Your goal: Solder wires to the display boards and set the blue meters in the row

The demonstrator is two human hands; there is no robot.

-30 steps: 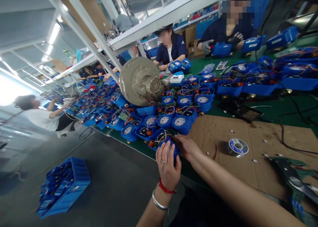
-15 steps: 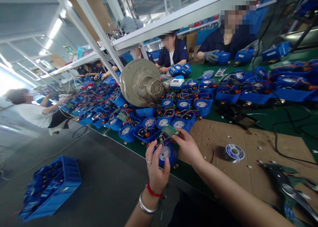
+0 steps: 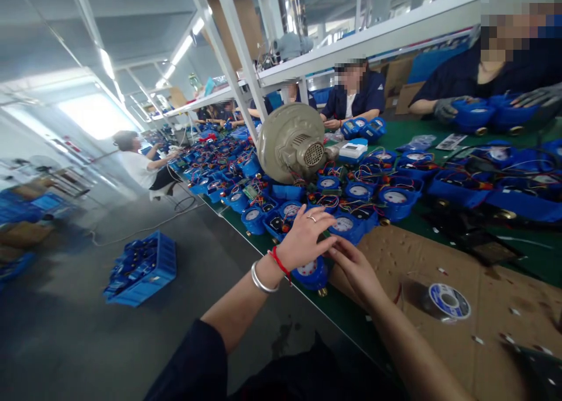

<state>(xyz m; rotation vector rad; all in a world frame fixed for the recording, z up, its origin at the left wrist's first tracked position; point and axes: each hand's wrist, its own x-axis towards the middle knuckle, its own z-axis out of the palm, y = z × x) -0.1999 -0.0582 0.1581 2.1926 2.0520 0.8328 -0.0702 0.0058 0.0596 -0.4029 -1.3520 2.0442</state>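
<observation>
My left hand (image 3: 306, 236) reaches over the table's near edge, a ring on one finger and a red cord and silver bangle at the wrist. A sliver of a green circuit board (image 3: 325, 235) shows between its thumb and fingers. My right hand (image 3: 353, 264) pinches the same board from the right, its fingertips meeting my left thumb. Most of the board is hidden behind the fingers. Just below my hands sits a blue water meter (image 3: 311, 272) with a white dial and brass fitting. Another blue meter (image 3: 345, 224) with wires lies right behind them.
A solder spool (image 3: 449, 301) stands on a cardboard sheet (image 3: 395, 254) at right. A large blower (image 3: 290, 143) rises behind rows of wired meters. On the floor at left is a blue crate (image 3: 164, 263) of parts. A co-worker's gloved hands (image 3: 448, 109) hold meters across the table.
My left hand has moved up and over to the board in my right hand, now covering most of it. The view has swung left. The co-worker opposite has both gloved hands on meters.
</observation>
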